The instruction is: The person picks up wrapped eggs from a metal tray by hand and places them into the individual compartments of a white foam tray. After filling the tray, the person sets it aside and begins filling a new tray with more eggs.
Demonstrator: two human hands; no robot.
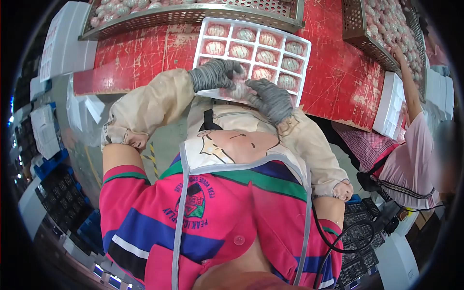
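A white divided tray (305, 72) lies at the near edge of the red table, its compartments holding round, film-wrapped balls with printed marks. My left hand (215, 76), in a grey knitted glove, reaches over the tray's near left part, fingers curled around a wrapped ball. Close beside its thumb another wrapped ball (237, 91) sits in the near row. My right hand (273, 100), also gloved in grey, is over the near right compartments. Its fingers are bent and pressed together, with the tips close to that near-row ball. What lies under the right palm is hidden.
A perforated metal bin (203, 13) of wrapped balls stands behind the tray, and a second metal bin (365, 36) is at the right. A co-worker's arm (410, 89) reaches into it, above another white tray (388, 104). White foam trays (72, 43) are stacked at the left.
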